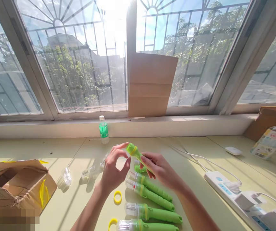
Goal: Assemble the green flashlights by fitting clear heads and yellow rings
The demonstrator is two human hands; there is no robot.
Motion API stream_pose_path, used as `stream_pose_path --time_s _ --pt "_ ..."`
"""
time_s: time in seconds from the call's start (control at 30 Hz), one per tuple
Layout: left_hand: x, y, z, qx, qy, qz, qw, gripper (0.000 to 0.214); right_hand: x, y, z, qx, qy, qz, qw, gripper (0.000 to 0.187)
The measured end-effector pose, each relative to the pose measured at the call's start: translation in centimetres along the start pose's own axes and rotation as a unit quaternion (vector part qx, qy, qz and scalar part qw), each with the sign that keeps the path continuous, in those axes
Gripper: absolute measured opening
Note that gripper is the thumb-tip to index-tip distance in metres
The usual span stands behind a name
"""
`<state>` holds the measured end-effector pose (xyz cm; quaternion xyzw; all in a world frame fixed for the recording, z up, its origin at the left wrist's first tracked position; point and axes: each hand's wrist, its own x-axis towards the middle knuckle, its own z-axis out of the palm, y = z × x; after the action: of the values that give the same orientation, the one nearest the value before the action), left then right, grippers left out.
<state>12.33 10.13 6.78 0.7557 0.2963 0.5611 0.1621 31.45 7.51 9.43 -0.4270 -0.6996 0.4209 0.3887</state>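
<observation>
My right hand (158, 168) is wrapped round a green flashlight body (138, 154), its threaded end tilted up to the left. A yellow ring sits just below the thread. Close by that end is my left hand (115, 166), thumb and index finger curved and apart; whether the index fingertip touches the thread I cannot tell. Beneath the hands several green flashlights with clear ribbed heads (152, 213) lie in a row, partly hidden. Loose yellow rings (117, 202) lie left of them. Clear plastic heads (67, 175) rest on the table further left, one partly behind my left hand.
An opened cardboard box (32, 189) stands at the left. At the back is a bottle with a green label (103, 130). To the right lie a white power strip (221, 184) with plugs and cables, a small white case (233, 150) and a large plastic bottle (270, 141).
</observation>
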Motion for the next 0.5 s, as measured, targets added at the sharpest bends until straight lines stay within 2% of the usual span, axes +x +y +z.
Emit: stream_pose_path --time_s 0.03,0.1,0.23,0.37,0.5 --pt "0.1 0.3 -0.3 -0.07 0.008 -0.044 0.997 0.005 0.0 0.1 0.0 0.002 0.0 0.001 1.0 0.038" --pt "0.5 0.7 -1.1 -0.226 0.028 -0.121 0.966 0.008 0.0 0.2 0.0 0.003 -0.004 0.005 1.0 0.039" --pt "1.2 1.3 -2.7 -0.468 0.031 -0.192 0.862 0.01 0.1 0.4 0.1 0.002 -0.011 0.013 1.0 0.041" --pt "1.3 1.3 -3.2 -0.594 0.019 -0.219 0.774 0.011 0.2 0.4 0.2 0.008 -0.016 0.017 1.0 0.04" --pt "1.2 1.2 -3.1 -0.646 0.013 -0.235 0.726 0.013 0.2 0.3 0.2 0.008 -0.018 0.017 1.0 0.04"
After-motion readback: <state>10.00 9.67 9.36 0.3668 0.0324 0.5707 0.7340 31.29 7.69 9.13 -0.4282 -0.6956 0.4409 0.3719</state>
